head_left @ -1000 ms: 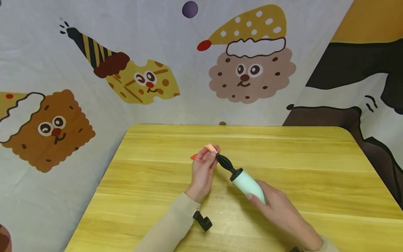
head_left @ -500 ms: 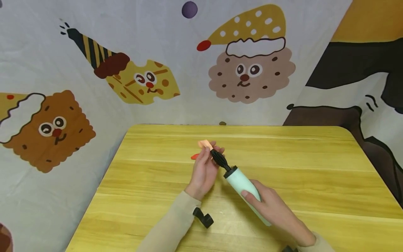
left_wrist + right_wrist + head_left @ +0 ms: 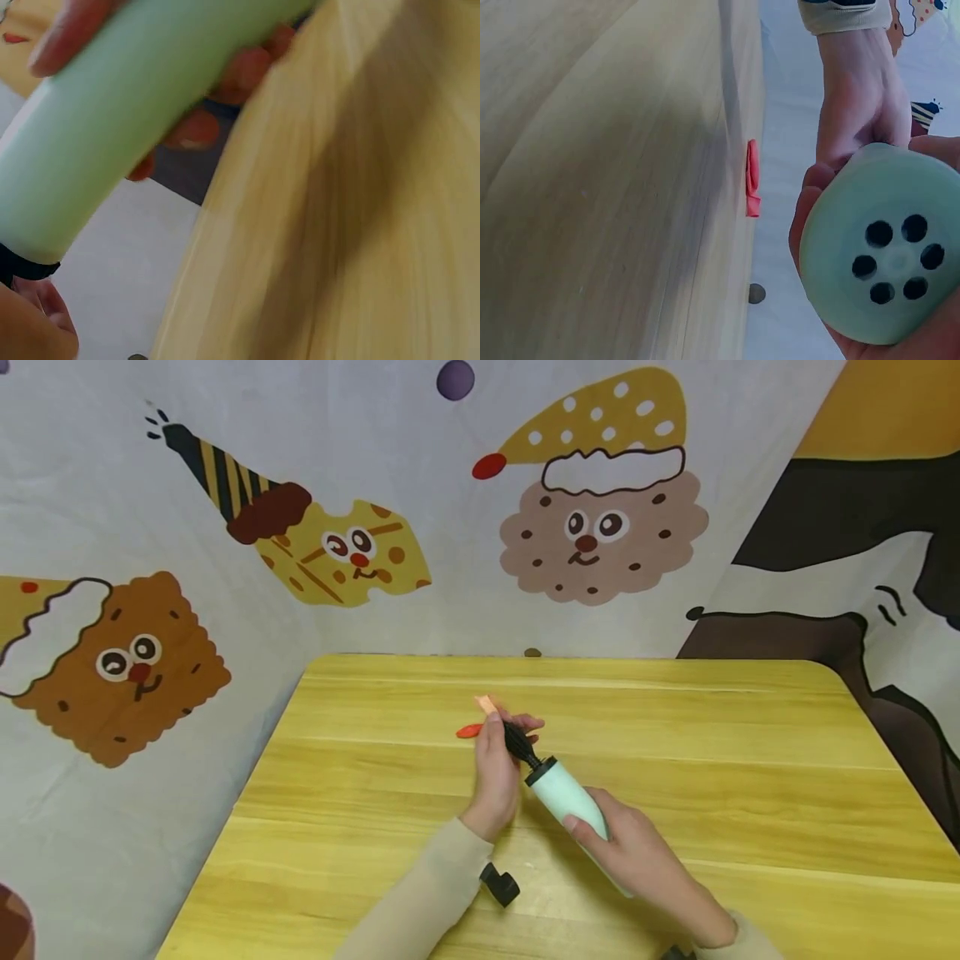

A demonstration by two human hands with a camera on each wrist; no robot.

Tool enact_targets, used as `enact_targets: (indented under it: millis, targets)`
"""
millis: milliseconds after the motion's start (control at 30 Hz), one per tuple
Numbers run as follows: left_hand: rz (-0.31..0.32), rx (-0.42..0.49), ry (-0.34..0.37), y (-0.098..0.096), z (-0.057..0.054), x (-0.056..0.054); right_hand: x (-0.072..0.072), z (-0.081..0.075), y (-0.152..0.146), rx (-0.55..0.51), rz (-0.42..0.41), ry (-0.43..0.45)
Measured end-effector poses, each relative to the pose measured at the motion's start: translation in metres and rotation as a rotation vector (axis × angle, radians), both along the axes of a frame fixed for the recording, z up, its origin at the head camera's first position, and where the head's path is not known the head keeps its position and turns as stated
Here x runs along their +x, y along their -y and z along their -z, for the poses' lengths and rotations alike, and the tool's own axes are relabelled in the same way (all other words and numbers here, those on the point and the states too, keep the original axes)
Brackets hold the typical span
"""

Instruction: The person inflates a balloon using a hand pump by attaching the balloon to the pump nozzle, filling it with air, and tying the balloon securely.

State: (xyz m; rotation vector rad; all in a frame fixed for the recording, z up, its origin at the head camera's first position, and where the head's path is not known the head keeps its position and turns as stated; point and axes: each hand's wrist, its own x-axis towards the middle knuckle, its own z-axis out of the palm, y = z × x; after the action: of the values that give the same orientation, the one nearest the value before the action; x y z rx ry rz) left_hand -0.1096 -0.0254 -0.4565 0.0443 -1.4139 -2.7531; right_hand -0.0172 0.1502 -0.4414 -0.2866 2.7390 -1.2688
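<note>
My right hand (image 3: 637, 847) grips a mint-green balloon pump (image 3: 570, 795), held slanted above the table. Its black nozzle (image 3: 517, 741) points up and left to my left hand (image 3: 497, 772). There the thumb and fingers hold a limp peach balloon (image 3: 487, 703) at the nozzle tip; the exact fit is hidden by the fingers. In the right wrist view the pump's rounded end (image 3: 892, 255) shows several dark holes, with fingers wrapped round it. A flat red balloon (image 3: 469, 731) lies on the table just beyond the left hand.
Under both hands lies a wooden table (image 3: 360, 810) with rounded far corners. A cloth printed with cartoon figures (image 3: 465, 627) hangs behind its far edge. A black wrist mount (image 3: 501, 885) sticks out at the left sleeve.
The pump and right hand have shifted left and a little toward me. The left hand has turned, its fingers now reaching behind the nozzle. The peach balloon has moved slightly left; the red one stayed put.
</note>
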Motion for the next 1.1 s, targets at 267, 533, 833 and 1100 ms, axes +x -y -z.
enact_targets:
  millis: [267, 533, 833, 1100]
  targets:
    - [0.006, -0.103, 0.013, 0.005, 0.002, 0.001, -0.001, 0.002, 0.000, 0.007, 0.019, 0.002]
    - [0.178, 0.419, 0.191, 0.007, -0.007, 0.002, -0.003, -0.003, -0.005, -0.082, 0.005, 0.058]
    - [0.258, 0.466, 0.129, 0.015, -0.013, -0.002, -0.002, -0.005, -0.008, -0.187, -0.022, 0.116]
    - [0.346, 0.429, 0.013, 0.018, -0.016, -0.009, -0.002, -0.008, -0.008, -0.281, -0.050, 0.197]
